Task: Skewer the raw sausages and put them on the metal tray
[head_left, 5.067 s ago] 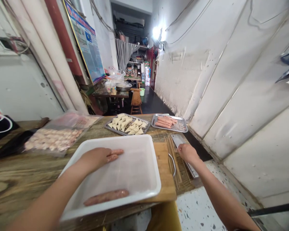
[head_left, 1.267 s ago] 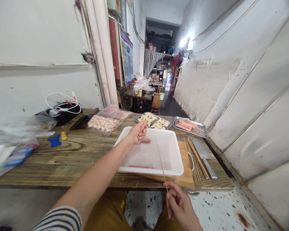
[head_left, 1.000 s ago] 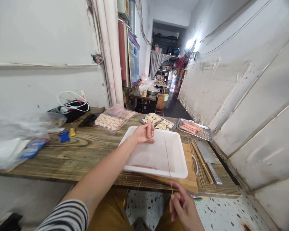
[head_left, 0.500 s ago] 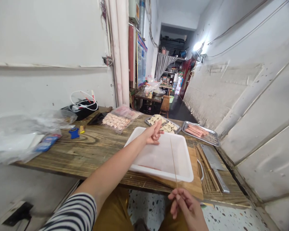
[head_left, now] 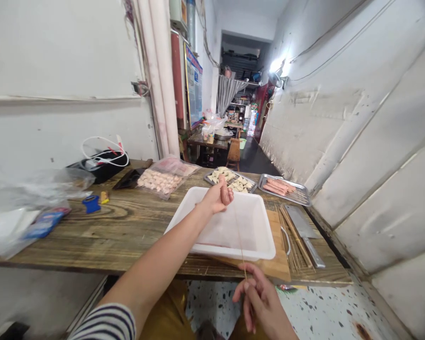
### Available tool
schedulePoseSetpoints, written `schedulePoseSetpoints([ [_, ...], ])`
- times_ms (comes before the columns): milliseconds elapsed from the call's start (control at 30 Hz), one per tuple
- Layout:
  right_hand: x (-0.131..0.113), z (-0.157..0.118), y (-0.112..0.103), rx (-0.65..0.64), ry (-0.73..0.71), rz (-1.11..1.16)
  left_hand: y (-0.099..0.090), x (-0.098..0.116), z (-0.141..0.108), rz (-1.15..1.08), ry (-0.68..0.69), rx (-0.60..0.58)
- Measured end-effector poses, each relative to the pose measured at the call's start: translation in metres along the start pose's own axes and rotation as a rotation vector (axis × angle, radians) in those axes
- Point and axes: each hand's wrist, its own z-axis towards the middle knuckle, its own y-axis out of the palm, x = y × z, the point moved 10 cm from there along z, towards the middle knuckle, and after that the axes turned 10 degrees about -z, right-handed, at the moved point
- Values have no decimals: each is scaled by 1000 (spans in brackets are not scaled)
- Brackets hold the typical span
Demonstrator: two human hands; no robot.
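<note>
Since the last frame, ½ sec back: L hand [head_left: 217,198] has rolled so the sausage [head_left: 225,191] shows (mostly hidden then), and the skewer [head_left: 239,236] tip sits closer to it. View has swung a bit too.

Nearest: R hand [head_left: 258,300], just off the bench [head_left: 127,231] edge, thumb + fingers pinching the skewer's near end, remaining fingers loosely curled. Skewer runs up & away over the white basin [head_left: 248,226], tip near the L fist. Contact? Can't tell for sure, looks like a small gap.

L hand: closed round the sausage, approx. over the basin's far-left part, arm across the near L corner. 2nd sausage in basin prob. by the near wall, just a reddish strip visible.

Step, my read: lining up skewer w/ sausage end, not yet pierced AFAICT. Next move would call for a steady L grip, tip centred on the end, straight push along the length.

R of basin: cutting board [head_left: 278,264] under it, then loose skewers [head_left: 295,241], cleaver [head_left: 301,222]. Further back: bagged meat [head_left: 161,182] on L, tray of pale triangles [head_left: 253,184] mid, tray of skewered sausages [head_left: 307,194] on R.
</note>
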Motion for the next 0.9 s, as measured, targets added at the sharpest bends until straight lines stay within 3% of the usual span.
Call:
schedulePoseSetpoints([
  [200, 6, -2, 1, 19, 16, -49, -21, -8, 2, -168, -74, 115],
  [467, -14, 16, 13, -20, 13, -71, -19, -12, 2, -152, -119, 66],
  [567, -31, 23, 4, 77, -77, -174, -21, -12, 4, -64, -105, 65],
  [700, -50, 10, -13, 282, -228, -388, -20, -10, 6, -21, -97, 34],
  [900, -69, -1, -12, 359, -326, -519, -10, -6, 5, -41, -86, -71],
])
